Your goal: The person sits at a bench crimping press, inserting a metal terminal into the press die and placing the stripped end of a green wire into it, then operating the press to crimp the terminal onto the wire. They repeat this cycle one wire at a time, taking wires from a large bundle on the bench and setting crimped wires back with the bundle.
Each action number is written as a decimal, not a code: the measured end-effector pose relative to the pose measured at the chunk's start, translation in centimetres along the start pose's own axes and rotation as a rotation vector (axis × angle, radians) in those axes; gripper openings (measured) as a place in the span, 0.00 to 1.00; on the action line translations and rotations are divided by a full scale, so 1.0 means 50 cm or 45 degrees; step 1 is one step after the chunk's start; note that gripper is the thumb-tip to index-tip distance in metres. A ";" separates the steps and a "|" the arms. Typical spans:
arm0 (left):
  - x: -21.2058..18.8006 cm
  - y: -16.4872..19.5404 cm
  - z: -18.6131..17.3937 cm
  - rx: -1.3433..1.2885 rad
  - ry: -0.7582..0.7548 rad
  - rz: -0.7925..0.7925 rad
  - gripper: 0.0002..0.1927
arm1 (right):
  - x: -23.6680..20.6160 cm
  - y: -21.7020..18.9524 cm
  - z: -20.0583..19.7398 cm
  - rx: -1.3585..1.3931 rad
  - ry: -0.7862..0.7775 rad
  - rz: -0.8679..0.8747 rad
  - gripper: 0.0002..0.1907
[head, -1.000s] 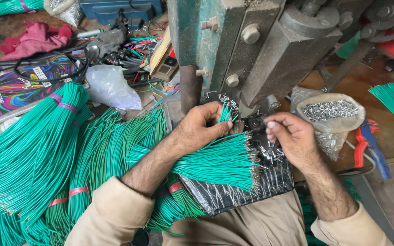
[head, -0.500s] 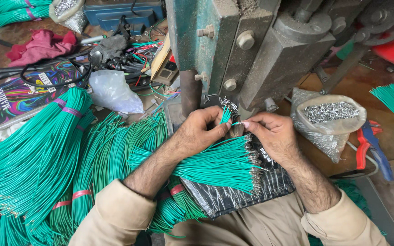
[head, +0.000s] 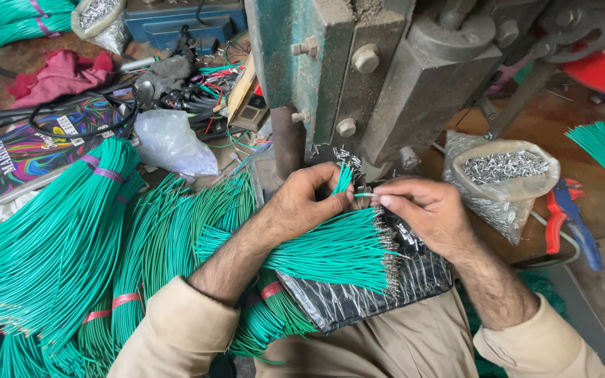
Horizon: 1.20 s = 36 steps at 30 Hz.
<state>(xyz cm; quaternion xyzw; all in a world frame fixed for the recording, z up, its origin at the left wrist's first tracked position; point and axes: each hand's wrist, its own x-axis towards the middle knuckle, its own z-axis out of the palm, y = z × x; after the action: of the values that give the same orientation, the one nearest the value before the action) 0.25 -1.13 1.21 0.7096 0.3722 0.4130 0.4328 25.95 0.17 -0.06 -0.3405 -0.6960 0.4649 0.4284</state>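
I am noting the left hand (head: 311, 203) gripping a small clutch of green wires (head: 343, 178) upright near the press (head: 358, 84). The right hand (head: 425, 210) is pinching a single green wire (head: 364, 194), touching the left fingers.

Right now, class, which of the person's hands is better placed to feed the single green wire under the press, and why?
The right hand, probably: it pinches the single green wire just below the press. The left hand is occupied holding a small bunch of wires.
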 end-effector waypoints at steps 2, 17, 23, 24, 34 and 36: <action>0.003 0.000 0.003 0.072 -0.021 0.102 0.08 | -0.015 -0.025 -0.026 -0.197 -0.048 -0.055 0.08; 0.008 -0.024 0.002 -0.242 -0.049 -0.042 0.06 | -0.043 -0.026 -0.067 -0.686 -0.099 0.221 0.08; 0.007 -0.023 0.004 -0.269 -0.058 -0.035 0.05 | -0.037 -0.050 -0.073 -0.884 -0.164 0.017 0.10; 0.006 -0.023 0.004 -0.269 -0.058 -0.043 0.05 | -0.036 -0.051 -0.072 -0.909 -0.139 0.002 0.10; 0.009 -0.021 0.008 -0.174 -0.056 -0.028 0.05 | -0.045 -0.030 -0.038 -1.044 0.102 -0.120 0.05; 0.009 -0.020 0.006 -0.163 -0.056 -0.001 0.05 | -0.042 -0.035 -0.046 -0.888 0.135 0.020 0.07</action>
<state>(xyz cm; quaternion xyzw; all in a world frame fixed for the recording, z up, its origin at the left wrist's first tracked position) 0.54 -0.48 0.30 0.6893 0.3358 0.4199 0.4856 28.74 -1.45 1.46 -0.4954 -0.7870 0.1841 0.3184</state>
